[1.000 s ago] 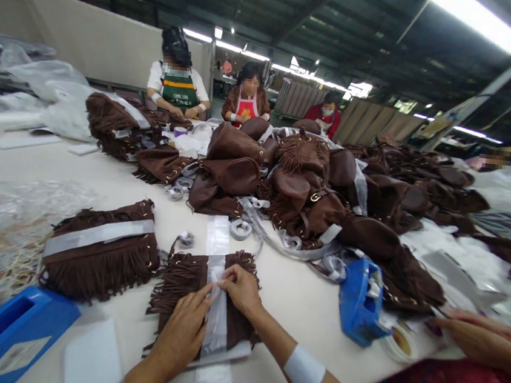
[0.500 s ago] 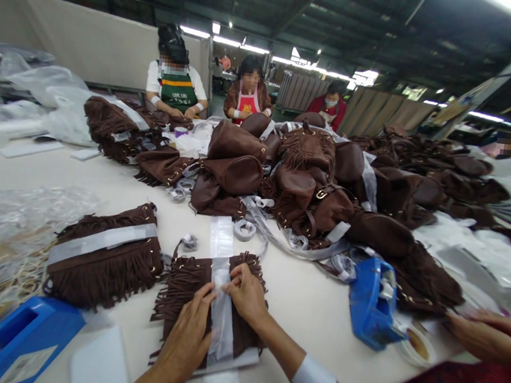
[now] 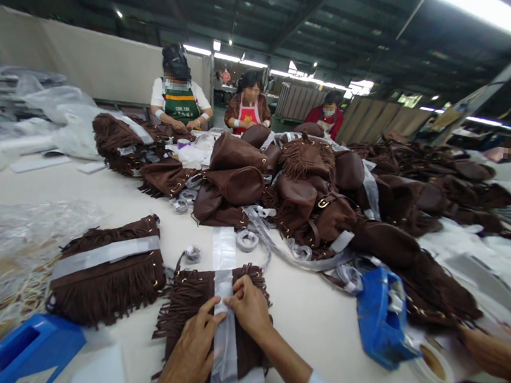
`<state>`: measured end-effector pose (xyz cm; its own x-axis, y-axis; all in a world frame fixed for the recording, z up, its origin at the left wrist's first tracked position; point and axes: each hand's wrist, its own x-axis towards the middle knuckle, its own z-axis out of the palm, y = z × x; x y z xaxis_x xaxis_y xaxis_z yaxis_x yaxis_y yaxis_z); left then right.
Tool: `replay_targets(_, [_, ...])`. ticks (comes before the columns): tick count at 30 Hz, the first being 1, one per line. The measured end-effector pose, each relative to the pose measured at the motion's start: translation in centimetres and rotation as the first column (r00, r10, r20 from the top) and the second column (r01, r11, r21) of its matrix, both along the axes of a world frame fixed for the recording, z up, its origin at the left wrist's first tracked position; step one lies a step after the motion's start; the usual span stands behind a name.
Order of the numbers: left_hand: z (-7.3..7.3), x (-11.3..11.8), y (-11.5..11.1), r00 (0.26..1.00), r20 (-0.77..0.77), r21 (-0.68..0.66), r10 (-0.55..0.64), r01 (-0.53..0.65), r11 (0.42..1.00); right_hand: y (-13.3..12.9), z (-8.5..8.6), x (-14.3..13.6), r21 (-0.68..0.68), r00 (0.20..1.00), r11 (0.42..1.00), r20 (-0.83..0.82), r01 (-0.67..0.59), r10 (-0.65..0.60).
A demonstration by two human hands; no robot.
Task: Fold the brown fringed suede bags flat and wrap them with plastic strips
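A dark brown fringed bag (image 3: 189,297) lies flat in front of me, with a band of translucent plastic film (image 3: 226,353) running lengthwise over its middle. My left hand (image 3: 191,349) rests on the bag's left half, fingers stretched and thumb apart, fingertips touching the film. From the right, my right hand (image 3: 250,310) reaches over the bag, fingers curled and thumb and forefinger pinched at the film. The far end of the band lies on the table beyond the bag. Left of it is another fringed bag (image 3: 107,273) with a similar band around it.
Blue tape dispensers stand at the left (image 3: 29,350) and right (image 3: 383,318). Brown bags (image 3: 296,196) are heaped across the table (image 3: 316,307). Crumpled clear plastic (image 3: 18,233) lies left. A co-worker's hand (image 3: 489,353) is at the right; several people sit opposite.
The view has shifted, so the scene sits slightly lower and further right. My left fingertips have moved a little on the film; my right hand still pinches there.
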<state>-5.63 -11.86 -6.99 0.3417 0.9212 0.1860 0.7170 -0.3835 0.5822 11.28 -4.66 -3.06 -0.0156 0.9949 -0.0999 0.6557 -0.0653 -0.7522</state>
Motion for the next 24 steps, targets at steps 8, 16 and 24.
replay_targets(8, [-0.2, -0.8, -0.2, 0.992, -0.070, -0.018, -0.106, 0.105, 0.994, 0.6, -0.4, 0.3, -0.025, 1.000, 0.999, -0.006, -0.031, 0.030])
replay_targets(16, [1.5, -1.6, 0.2, 0.989, -0.014, -0.067, -0.150, 0.149, 0.987, 0.5, -0.1, 0.3, 0.011, 0.998, 0.999, 0.047, -0.051, 0.051])
replay_targets(24, [1.6, 0.3, -0.4, 1.000, -0.003, -0.054, -0.004, 0.004, 0.999, 0.5, -0.4, 0.2, 0.032, 0.988, 0.997, 0.136, -0.074, 0.069])
